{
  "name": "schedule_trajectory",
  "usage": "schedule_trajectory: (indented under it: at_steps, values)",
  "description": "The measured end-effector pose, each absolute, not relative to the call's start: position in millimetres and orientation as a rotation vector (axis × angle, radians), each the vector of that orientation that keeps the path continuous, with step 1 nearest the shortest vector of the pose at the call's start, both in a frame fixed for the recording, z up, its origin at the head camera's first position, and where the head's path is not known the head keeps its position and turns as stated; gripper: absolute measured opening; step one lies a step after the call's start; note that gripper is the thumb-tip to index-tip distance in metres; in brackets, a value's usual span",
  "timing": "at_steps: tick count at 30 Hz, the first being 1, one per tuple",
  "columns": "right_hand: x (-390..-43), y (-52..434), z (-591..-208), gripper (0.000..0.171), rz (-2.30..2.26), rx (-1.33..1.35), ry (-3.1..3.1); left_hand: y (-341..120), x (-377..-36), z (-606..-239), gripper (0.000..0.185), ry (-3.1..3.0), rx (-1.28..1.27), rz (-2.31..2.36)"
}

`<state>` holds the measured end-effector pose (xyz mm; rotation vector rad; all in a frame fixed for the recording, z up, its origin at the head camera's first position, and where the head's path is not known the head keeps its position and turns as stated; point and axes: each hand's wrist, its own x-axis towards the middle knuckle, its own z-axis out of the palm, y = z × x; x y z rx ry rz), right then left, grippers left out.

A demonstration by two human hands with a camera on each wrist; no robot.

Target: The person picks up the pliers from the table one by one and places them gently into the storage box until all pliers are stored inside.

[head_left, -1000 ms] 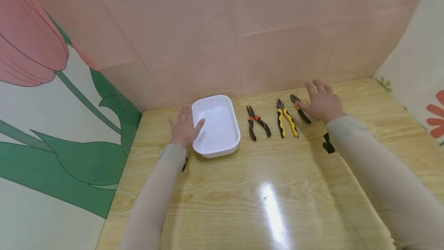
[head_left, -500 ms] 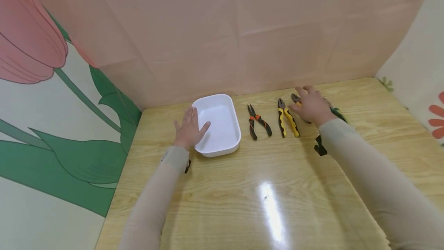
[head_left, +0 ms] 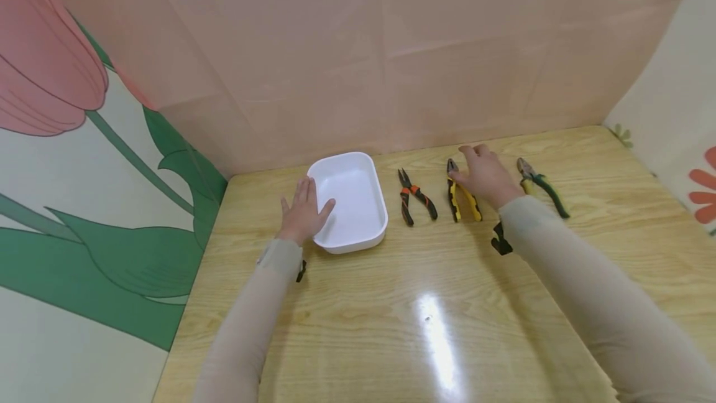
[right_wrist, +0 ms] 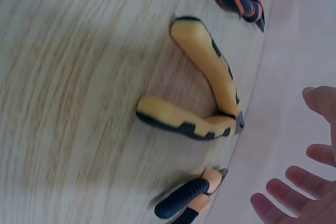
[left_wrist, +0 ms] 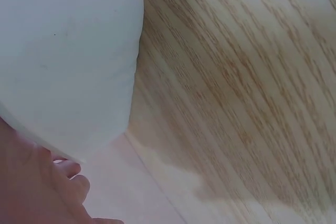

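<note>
The left hand (head_left: 302, 211) rests flat, fingers straight, against the white tray's (head_left: 358, 238) near-left rim on the counter (head_left: 436, 303). The right hand (head_left: 485, 176) hovers with fingers apart over the yellow-handled pliers (head_left: 468, 204) (orange-handled pliers (head_left: 415, 199) lie just left, green-handled pliers (head_left: 545, 188) right).

We count four pairs of pliers on the table (head_left: 363, 303): one black and orange (head_left: 414, 203), one yellow (head_left: 463, 199), one green (head_left: 545, 188), one half hidden (right_wrist: 186, 199). We count one white tray (head_left: 349, 204) and two hands (head_left: 302, 213) (head_left: 485, 176)
</note>
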<state>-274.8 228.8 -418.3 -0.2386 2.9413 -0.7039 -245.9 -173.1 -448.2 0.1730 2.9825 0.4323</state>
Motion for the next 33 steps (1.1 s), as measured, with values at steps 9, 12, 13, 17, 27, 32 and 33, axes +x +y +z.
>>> schedule_trajectory:
  at_steps: [9, 12, 13, 17, 27, 32, 33]
  values:
    - [-270.7, 211.8, -421.9, 0.071, -0.684, -0.258, 2.932, -173.7, -246.3, -450.1, 0.087, 2.988, 0.170, 0.410]
    - [-268.8, 207.7, -421.8, 0.070, -0.704, -0.270, 2.925, -173.9, -246.9, -451.2, 0.089, 2.987, 0.164, 0.413]
    - [-268.2, 206.6, -421.8, 0.069, -0.722, -0.283, 2.921, -174.0, -247.0, -451.6, 0.089, 2.987, 0.161, 0.411]
    - [-266.6, 201.9, -422.8, 0.066, -0.784, -0.317, 2.906, -174.5, -247.4, -453.3, 0.090, 2.986, 0.156, 0.415]
    - [-273.4, 192.1, -433.3, 0.063, -0.819, -0.348, 2.866, -174.2, -247.4, -454.0, 0.089, 2.996, 0.155, 0.437]
    - [-272.0, 183.0, -429.4, 0.059, -0.826, -0.367, 2.840, -174.3, -247.2, -454.0, 0.091, 3.007, 0.170, 0.420]
    - [-271.3, 181.1, -429.1, 0.059, -0.835, -0.371, 2.829, -174.7, -247.2, -453.9, 0.091, 3.005, 0.174, 0.420]
